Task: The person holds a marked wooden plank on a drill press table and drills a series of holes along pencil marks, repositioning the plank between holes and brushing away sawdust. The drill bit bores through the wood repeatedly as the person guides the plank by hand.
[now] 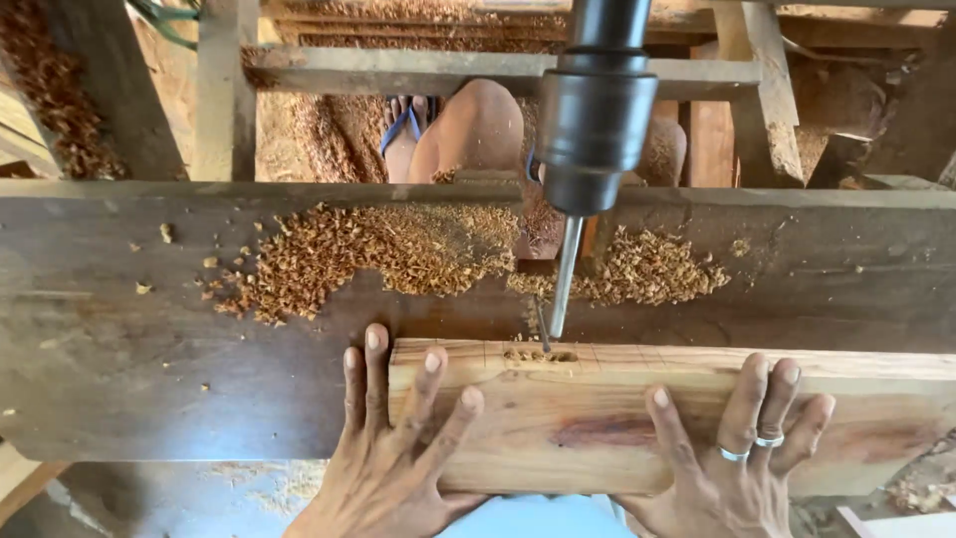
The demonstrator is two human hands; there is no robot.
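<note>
**Pine plank under the bit, both hands flat**

Pale wood fills the lower centre of the frame: I've got the plank [637,418] lying across the dark desk [149,379], its far edge tucked right beneath the drill bit [564,279]. My left hand [393,448] is spread flat on the plank's left end, fingers fanned; my right hand [732,458], two rings showing, is pressed open on it at lower right. Nothing pinched, just palms holding it down. The chuck [596,120] hangs at upper centre, and the bit's tip sits just beside a rough slot [538,355] cut along pencil marks on the edge. Shavings [368,254] are heaped behind. I'd judge we're mid-mortise, between plunges. Next move, as I read it, calls for a firm sideways nudge to line up the next mark, fingers kept well off the bit.
</note>
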